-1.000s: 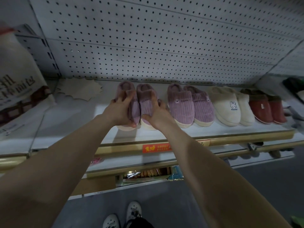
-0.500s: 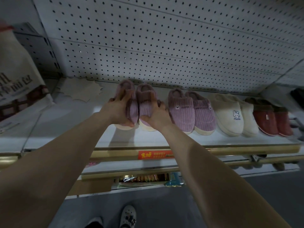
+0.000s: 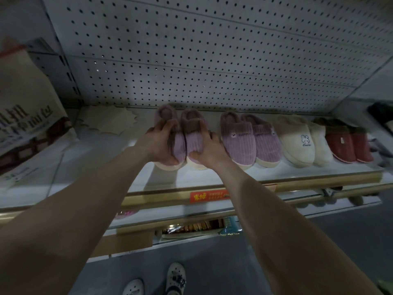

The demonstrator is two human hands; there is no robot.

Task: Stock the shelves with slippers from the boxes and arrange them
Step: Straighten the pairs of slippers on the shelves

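My left hand [image 3: 161,145] curls round one purple slipper [image 3: 179,144], my right hand [image 3: 210,150] round its mate [image 3: 194,140]; both slippers touch, just left of the other purple pair [image 3: 240,145].

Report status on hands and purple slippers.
Left hand, right hand gripping held pair, one slipper each. Pair at shelf, beside second purple pair. Nothing blocking.

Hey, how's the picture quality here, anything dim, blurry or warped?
Head view: dim, brightest on the pegboard; the wide-angle lens bends the shelf edge; the red slippers at far right smear; the left hand and right hand gripping the purple pair look sharp.
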